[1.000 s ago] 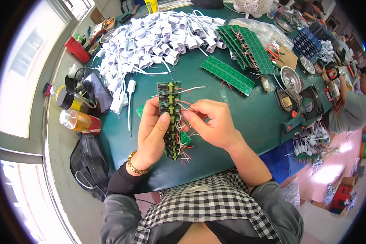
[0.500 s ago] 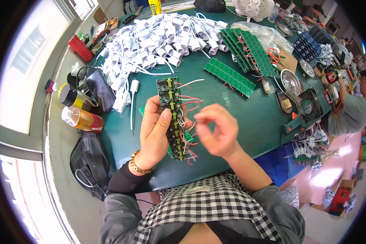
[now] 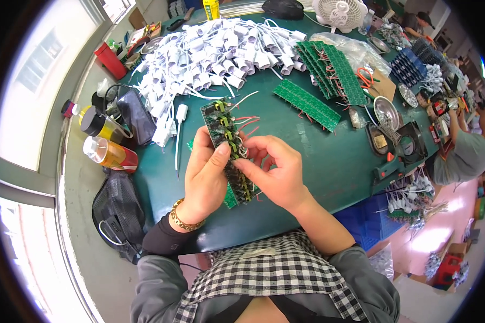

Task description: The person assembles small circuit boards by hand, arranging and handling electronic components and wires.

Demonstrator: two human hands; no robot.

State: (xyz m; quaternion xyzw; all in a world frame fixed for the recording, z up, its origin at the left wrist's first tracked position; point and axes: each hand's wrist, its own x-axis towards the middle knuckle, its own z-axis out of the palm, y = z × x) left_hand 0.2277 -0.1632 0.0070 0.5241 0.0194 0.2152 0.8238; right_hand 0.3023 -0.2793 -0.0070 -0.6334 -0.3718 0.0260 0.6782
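Observation:
A long circuit board (image 3: 214,119) with black parts, yellow-green components and red and white wires is gripped in my left hand (image 3: 205,169), its thumb across the front. My right hand (image 3: 275,169) is at the board's right edge, thumb and fingers pinched around wires there; the exact wire is hidden by the fingers. Partly beneath the held board lies another green board (image 3: 230,198). Left of my hands, a single white lamp-holder-like socket with a cable (image 3: 181,113) lies on the green table (image 3: 318,167).
A big heap of white sockets (image 3: 221,54) covers the far table. Green circuit-board panels (image 3: 307,104) lie right of it, some stacked (image 3: 334,70). A soldering stand (image 3: 399,142), metal bowl (image 3: 385,110) and orange scissors (image 3: 365,78) are right. Bottles (image 3: 110,153) and a phone (image 3: 136,116) stand left.
My right hand has moved left and closed in on the wires at the board's edge. The held board has tilted slightly, its upper end shifting left.

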